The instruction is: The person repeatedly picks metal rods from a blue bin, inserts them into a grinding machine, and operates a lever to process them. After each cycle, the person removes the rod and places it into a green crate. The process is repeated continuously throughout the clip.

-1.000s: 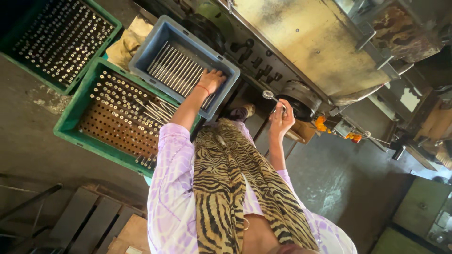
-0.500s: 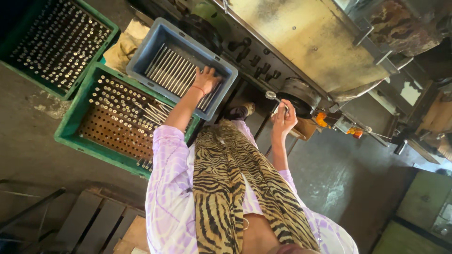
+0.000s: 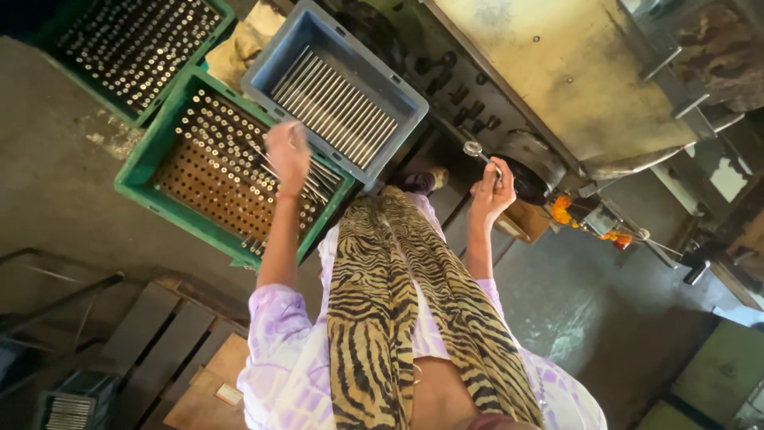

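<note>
A metalworking workshop: crates of steel rods beside a grimy machine.

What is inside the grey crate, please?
The grey crate holds long metal rods lying side by side in one layer. Whether more rods lie under them cannot be seen. The left hand is outside it.

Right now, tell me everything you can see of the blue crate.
The blue crate is a rectangular, grey-blue bin that looks like plastic, with a thick rim and straight walls. A single layer of slim metal rods lies side by side across its floor. It sits tilted in view, its edge against the nearer green crate and beside the machine. Neither hand touches it.
</note>
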Demonstrator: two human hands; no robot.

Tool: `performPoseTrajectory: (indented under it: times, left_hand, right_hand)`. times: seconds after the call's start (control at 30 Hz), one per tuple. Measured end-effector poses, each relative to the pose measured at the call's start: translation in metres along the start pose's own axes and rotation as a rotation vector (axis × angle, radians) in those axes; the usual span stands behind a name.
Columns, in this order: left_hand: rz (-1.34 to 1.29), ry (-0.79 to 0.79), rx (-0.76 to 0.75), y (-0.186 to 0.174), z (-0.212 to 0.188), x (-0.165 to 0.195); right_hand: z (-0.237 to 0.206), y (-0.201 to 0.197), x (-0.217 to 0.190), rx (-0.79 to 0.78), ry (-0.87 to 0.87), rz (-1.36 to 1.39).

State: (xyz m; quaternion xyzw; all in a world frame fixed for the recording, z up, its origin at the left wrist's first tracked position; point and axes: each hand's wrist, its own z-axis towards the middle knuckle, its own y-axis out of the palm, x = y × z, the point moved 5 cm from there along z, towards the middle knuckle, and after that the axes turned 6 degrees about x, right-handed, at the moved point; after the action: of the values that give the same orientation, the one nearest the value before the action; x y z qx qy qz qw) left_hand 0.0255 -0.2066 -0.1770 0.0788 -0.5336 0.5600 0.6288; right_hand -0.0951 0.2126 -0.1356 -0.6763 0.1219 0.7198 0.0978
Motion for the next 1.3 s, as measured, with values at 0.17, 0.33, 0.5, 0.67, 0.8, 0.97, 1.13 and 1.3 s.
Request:
performPoseTrajectory:
  times: [0.17, 0.33, 0.5, 0.67, 0.8, 0.97, 1.13, 1.3]
  left_hand:
    - [0.555, 0.228, -0.511, -0.016, -0.073, -0.029]
    - [0.742, 0.386, -0.593, -0.002, -0.091, -0.024]
    - [0.384, 0.347, -0.577, -0.019, -0.066, -0.020]
    - [-0.094, -0.295, -0.438, -0.014, -0.048, 0.000]
    - [-0.882, -0.582, -0.384, 0.037, -0.066, 0.087]
    - [-0.706, -0.092, -0.685, 0.063, -0.080, 0.210]
    - [-0.898, -0.225, -0.745, 0.077, -0.072, 0.252]
    - [-1.121, -0.074, -0.768, 0.084, -0.075, 0.274]
  right_hand:
    - [-0.005, -0.003, 0.005, -0.070, 0.011, -0.033]
    - [-0.013, -0.013, 0.007, -0.095, -0.059, -0.063]
    - [-0.020, -0.018, -0.003, -0.082, -0.073, -0.044]
    - [-0.024, -0.001, -0.031, -0.196, -0.071, -0.082]
    - [-0.028, 0.023, -0.056, -0.320, -0.053, -0.052]
    - [-0.038, 0.039, -0.078, -0.321, 0.012, 0.066]
    - [-0.040, 0.021, -0.095, -0.243, -0.135, 0.042]
    - [-0.037, -0.005, -0.103, -0.177, -0.435, -0.332]
